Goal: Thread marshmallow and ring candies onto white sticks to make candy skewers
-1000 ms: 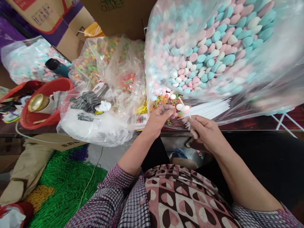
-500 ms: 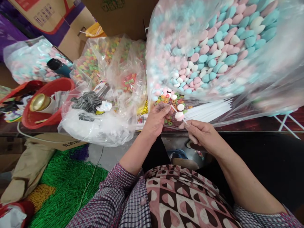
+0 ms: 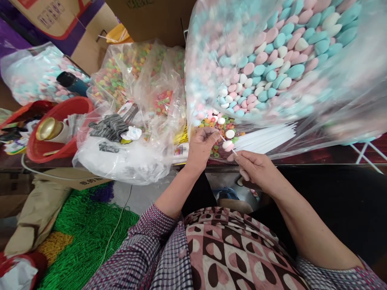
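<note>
My right hand [image 3: 255, 169] pinches the lower end of a thin white stick [image 3: 227, 144] with a pale pink-white candy piece [image 3: 227, 144] threaded on it. My left hand [image 3: 202, 146] is curled, its fingertips pinched at the stick's upper tip beside small coloured ring candies [image 3: 215, 151]. Just behind lie a bundle of white sticks [image 3: 266, 139] and a large clear bag of pink, blue and white candies [image 3: 272, 60], open toward my hands.
Clear bags of coloured ring candy [image 3: 136, 72] and a bag with dark items [image 3: 121, 149] lie at left. A red basin [image 3: 60, 129] holds a gold-lidded cup. Green bead strands [image 3: 81, 233] lie on the floor. Cardboard boxes [image 3: 60, 28] stand behind.
A candy piece has been slid onto the stick, and the stick now points up-left between my hands. My left hand has closed on the stick's tip.
</note>
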### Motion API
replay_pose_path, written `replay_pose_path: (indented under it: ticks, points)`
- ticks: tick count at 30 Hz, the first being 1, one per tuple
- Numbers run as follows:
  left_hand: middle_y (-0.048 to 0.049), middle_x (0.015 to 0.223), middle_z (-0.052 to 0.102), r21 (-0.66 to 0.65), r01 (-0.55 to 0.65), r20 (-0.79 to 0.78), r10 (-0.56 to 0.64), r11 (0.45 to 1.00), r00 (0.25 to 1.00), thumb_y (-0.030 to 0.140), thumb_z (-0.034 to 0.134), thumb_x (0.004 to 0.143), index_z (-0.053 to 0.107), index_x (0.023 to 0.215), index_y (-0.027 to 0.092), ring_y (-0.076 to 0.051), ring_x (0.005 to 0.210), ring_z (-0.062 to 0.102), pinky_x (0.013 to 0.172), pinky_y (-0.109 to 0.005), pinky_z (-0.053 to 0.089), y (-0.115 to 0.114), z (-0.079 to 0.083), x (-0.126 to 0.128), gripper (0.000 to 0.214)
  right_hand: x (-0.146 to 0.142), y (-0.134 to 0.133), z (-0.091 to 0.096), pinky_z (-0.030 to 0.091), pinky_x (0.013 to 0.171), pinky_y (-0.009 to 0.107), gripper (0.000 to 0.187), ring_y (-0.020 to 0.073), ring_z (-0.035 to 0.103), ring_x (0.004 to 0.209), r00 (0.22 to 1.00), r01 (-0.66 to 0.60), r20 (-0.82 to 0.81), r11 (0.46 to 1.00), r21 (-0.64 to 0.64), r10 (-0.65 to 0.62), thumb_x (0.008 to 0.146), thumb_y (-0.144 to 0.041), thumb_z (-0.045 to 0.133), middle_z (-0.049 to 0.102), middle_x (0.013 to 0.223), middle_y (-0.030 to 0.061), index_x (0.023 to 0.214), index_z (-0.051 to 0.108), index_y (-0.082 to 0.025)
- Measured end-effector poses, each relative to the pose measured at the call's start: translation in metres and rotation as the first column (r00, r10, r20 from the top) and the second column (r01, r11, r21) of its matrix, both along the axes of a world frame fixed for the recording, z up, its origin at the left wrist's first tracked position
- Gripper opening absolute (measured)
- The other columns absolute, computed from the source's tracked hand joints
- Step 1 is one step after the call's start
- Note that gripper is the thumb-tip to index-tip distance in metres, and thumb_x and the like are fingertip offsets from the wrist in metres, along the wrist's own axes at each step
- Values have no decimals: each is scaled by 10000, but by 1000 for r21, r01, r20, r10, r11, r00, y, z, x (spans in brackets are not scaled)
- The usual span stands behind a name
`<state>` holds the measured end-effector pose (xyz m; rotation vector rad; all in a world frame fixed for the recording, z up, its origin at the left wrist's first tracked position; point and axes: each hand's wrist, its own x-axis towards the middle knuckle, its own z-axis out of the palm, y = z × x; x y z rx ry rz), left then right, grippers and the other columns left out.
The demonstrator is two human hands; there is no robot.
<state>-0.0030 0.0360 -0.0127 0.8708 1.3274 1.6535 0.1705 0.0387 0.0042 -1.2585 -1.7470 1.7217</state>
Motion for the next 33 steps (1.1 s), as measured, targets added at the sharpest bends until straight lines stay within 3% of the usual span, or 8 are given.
replay_pose_path:
  ticks: [10, 16, 20, 22, 24, 26, 29, 33]
  points:
    - [-25, 989, 713, 21, 93, -535, -68, 995, 842, 361, 591, 912, 685, 982, 236, -159, 915, 648, 857, -321, 505, -5, 15, -24, 172, -6, 2, 1, 145, 356, 216, 408, 62, 266, 356, 946, 254, -173, 958, -130, -274, 823, -571, 628, 432, 455, -72, 943, 678, -185]
    - [-79, 1053, 680, -264, 267, -938, -311, 927, 151, 203, 612, 869, 722, 920, 207, -256, 1051, 576, 960, -425, 419, -23, 19, -34, 121, -4, 2, 7, 144, 346, 224, 407, 67, 273, 358, 944, 273, -155, 954, -123, -290, 816, -578, 629, 418, 454, -67, 907, 673, -183]
    - [-102, 1220, 632, -339, 258, -939, -341, 905, -41, 173, 566, 880, 717, 992, 220, -294, 1158, 513, 982, -460, 379, -31, 14, -29, 194, -5, 2, 6, 138, 349, 229, 439, 69, 258, 359, 950, 266, -138, 957, -117, -281, 813, -609, 610, 405, 455, -66, 909, 667, -184]
    - [-103, 1181, 645, -330, 264, -939, -343, 906, 2, 168, 561, 880, 713, 931, 213, -292, 1150, 515, 994, -465, 370, -30, 13, -30, 168, -4, 2, 5, 134, 351, 229, 436, 65, 247, 354, 948, 272, -135, 954, -124, -288, 812, -604, 615, 409, 457, -67, 917, 669, -184]
    - [-88, 1091, 670, -285, 266, -924, -338, 921, 178, 171, 601, 856, 699, 863, 209, -271, 1100, 546, 993, -445, 381, -27, 12, -31, 106, -3, 2, 5, 132, 355, 227, 424, 60, 244, 351, 948, 270, -136, 954, -130, -287, 812, -589, 626, 421, 459, -66, 921, 673, -182]
    - [-53, 971, 687, -196, 221, -819, -284, 955, 499, 173, 647, 825, 677, 831, 212, -222, 986, 592, 940, -385, 427, -21, 13, -32, 49, -2, 2, 5, 132, 364, 225, 415, 56, 238, 353, 960, 230, -134, 965, -128, -246, 821, -574, 625, 430, 457, -66, 934, 681, -179]
    - [11, 791, 664, -99, 72, -363, -104, 992, 926, 222, 701, 797, 639, 826, 215, -136, 739, 602, 740, -276, 475, -10, 16, -30, 69, -2, 0, 5, 146, 384, 219, 427, 60, 245, 365, 985, 113, -120, 988, -108, -126, 847, -572, 593, 419, 439, -71, 968, 692, -175]
    - [43, 665, 635, -80, 32, 55, -28, 996, 998, 301, 752, 768, 616, 823, 200, -84, 561, 565, 565, -216, 430, 2, 19, -19, 178, -4, -2, 2, 204, 399, 215, 461, 73, 288, 375, 997, 22, -73, 998, -61, -26, 870, -587, 544, 419, 428, -73, 992, 695, -169]
